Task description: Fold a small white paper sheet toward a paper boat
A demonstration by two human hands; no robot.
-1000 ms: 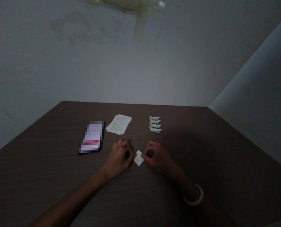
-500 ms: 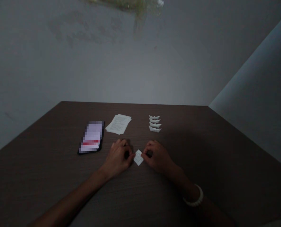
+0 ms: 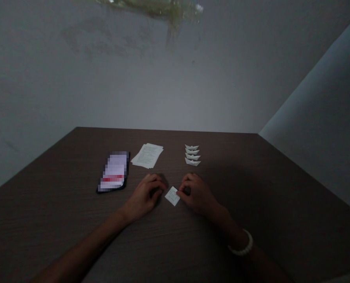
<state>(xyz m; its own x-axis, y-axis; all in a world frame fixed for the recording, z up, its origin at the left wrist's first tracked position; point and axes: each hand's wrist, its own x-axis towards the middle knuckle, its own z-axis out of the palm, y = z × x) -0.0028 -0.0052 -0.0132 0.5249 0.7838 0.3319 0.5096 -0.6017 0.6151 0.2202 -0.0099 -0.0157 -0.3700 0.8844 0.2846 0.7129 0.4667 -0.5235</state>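
Note:
A small folded paper (image 3: 172, 196), white with faint print and diamond-shaped, is at the middle of the table between my hands. My right hand (image 3: 196, 193) pinches its right corner between thumb and forefinger. My left hand (image 3: 147, 192) is just left of the paper, apart from it, with thumb and fingers parted and nothing between them. Beyond my right hand stand several small white paper boats (image 3: 193, 162) in a column.
A stack of printed paper sheets (image 3: 147, 156) lies beyond my left hand. To its left is a phone (image 3: 113, 173) with a lit, blurred screen. The brown table (image 3: 228, 143) meets a grey wall (image 3: 175, 90) at the back.
My left hand has let go of the paper's left corner and drawn slightly left, its thumb and fingers parting. The paper has turned a little, still in my right hand.

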